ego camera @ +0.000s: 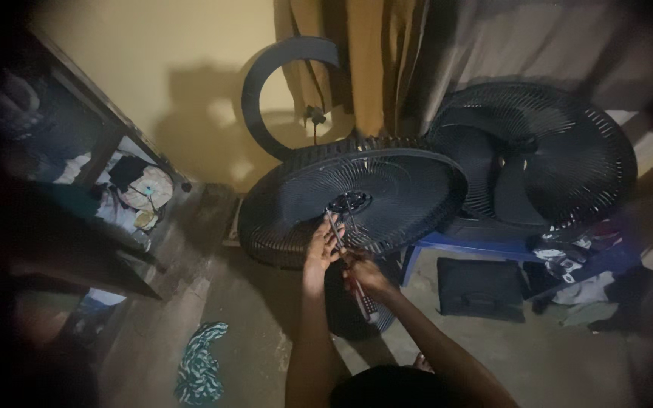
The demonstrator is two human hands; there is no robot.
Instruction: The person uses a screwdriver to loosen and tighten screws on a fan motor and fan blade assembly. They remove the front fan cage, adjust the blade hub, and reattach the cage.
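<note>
A round black fan grille (387, 189) tilts toward me in the middle of the view. My left hand (319, 253) is raised to its lower part, fingers curled on the wires just below the hub (348, 201). My right hand (366, 276) sits just beneath and right of it, closed on a thin tool (336, 230) whose metal shaft points up at the hub. The tool's light handle (364, 301) sticks out below my right hand. In the dim light it is hard to tell what kind of tool it is.
A second black fan (538, 151) with blades rests on a blue stool (459, 245) at the right. A black ring (262, 91) leans on the yellow wall by the curtains (372, 60). A cluttered shelf (100, 189) stands left. A green cloth (199, 369) and a black bag (480, 289) lie on the floor.
</note>
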